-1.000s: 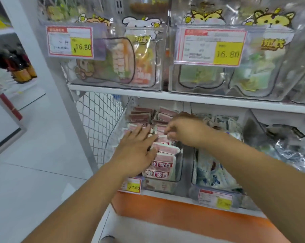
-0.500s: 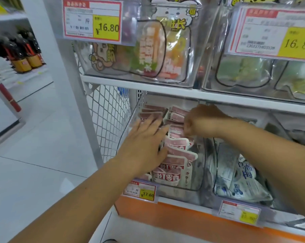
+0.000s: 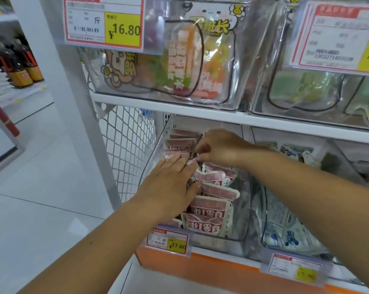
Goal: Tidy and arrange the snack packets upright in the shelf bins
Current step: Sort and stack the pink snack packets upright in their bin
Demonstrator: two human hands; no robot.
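In one bin, flat left hand presses packets; right hand grip pinches one.

Dark bottles on a far-left shelf, white mesh panel, red-framed yellow price tag.

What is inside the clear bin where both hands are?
Pink snack packets stand in rows in the clear bin. The right hand pinches one near the back. The left hand lies flat over the left row, hiding packets beneath.
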